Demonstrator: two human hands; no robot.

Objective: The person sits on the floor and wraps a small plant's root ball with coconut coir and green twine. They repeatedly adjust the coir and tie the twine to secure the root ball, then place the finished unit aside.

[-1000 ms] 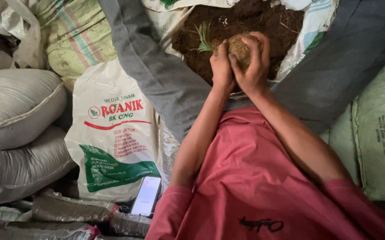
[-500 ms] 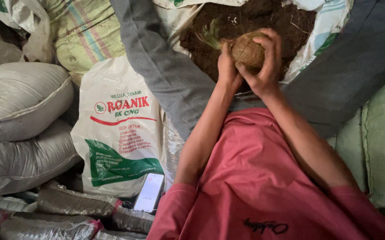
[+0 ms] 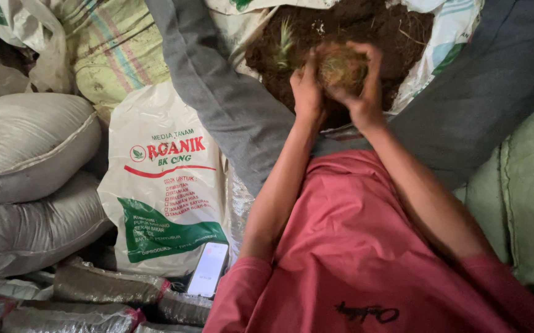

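Both hands, left (image 3: 307, 92) & right (image 3: 365, 86), grip closed round the ball (image 3: 343, 66) over the soil (image 3: 365, 28). I reckon squeezing too hard crumbles it; sprout (image 3: 284, 43) nearby could get crushed.

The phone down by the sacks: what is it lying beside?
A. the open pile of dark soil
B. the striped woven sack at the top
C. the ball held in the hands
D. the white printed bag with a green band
D: the phone lies screen up at the lower right corner of the white printed bag, far below the soil and the hands.
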